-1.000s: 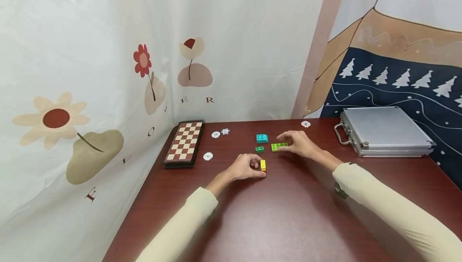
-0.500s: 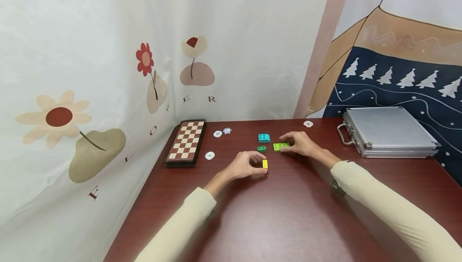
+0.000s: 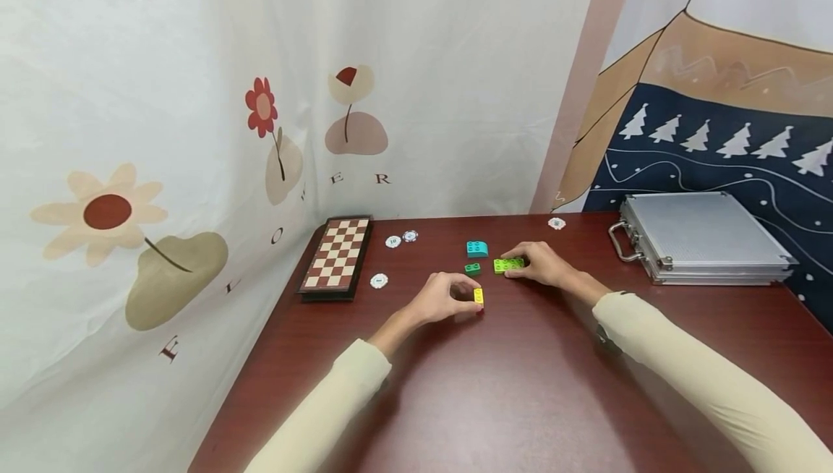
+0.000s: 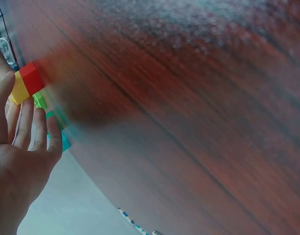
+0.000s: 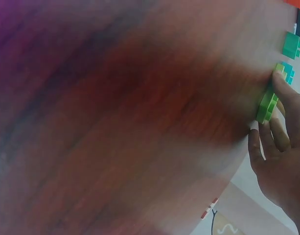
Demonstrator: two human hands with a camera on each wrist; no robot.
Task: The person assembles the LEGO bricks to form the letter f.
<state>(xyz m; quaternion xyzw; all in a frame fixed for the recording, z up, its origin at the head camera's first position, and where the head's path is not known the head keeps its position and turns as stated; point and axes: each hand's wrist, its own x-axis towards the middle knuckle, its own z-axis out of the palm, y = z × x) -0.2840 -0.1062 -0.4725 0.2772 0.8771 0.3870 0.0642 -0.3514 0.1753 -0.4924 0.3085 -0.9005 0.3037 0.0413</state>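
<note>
My left hand pinches a small yellow brick that stands on the dark red table. In the left wrist view the brick shows a red half beside the yellow, held at the fingertips. My right hand grips a flat lime green plate by its right end. In the right wrist view the plate lies on the table, held between thumb and fingers. A small dark green brick and a teal curved brick lie just behind, between both hands.
A folded chessboard lies at the far left of the table. White poker chips sit beside it, one more chip near the back wall. A closed aluminium case lies at the right. Printed cloth hangs behind.
My right hand has lowered from hovering over the lime plate to gripping its end. My left hand has stayed on the yellow brick and hardly moved.
</note>
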